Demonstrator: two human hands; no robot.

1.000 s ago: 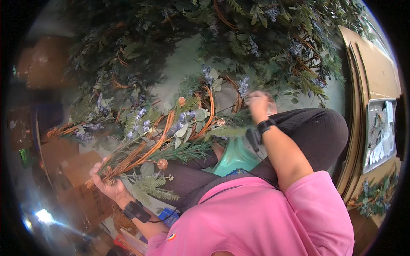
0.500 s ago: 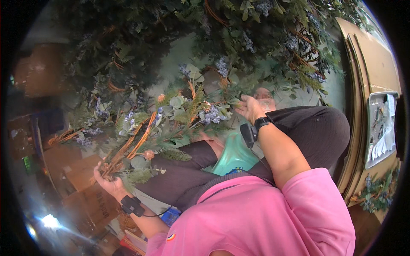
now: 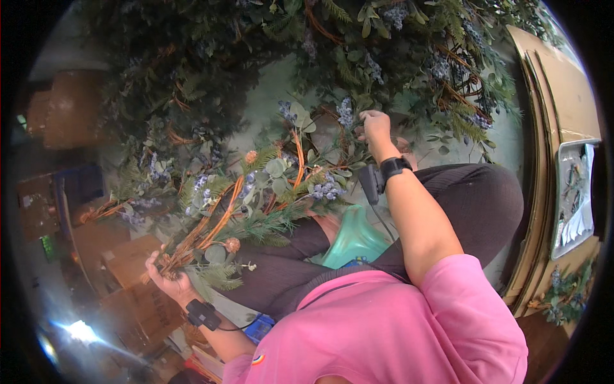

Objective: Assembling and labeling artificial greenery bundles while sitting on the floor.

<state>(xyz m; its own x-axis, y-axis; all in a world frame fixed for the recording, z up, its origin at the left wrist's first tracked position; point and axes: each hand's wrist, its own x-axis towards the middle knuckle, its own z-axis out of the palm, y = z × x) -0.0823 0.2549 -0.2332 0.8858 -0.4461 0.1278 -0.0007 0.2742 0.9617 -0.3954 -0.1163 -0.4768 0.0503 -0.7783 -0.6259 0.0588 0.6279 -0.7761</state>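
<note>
An artificial garland of brown twigs, grey-green leaves, fir sprigs, blue berry clusters and small pine cones stretches diagonally across in front of my legs. My left hand is closed around the bundled twig end at the lower left, palm up. At the garland's upper right end is my right hand, its fingers curled together beside a blue berry cluster. What those fingers pinch, if anything, is hidden behind them.
More such garlands are heaped along the far side. Flat cardboard sheets stand at right with a grey tray of small items. Cardboard boxes lie at left. A green plastic stool shows between my legs.
My right hand has moved farther away, its fingers now curled in more tightly. The left hand keeps its hold on the twig end, shifted only slightly right and down.
</note>
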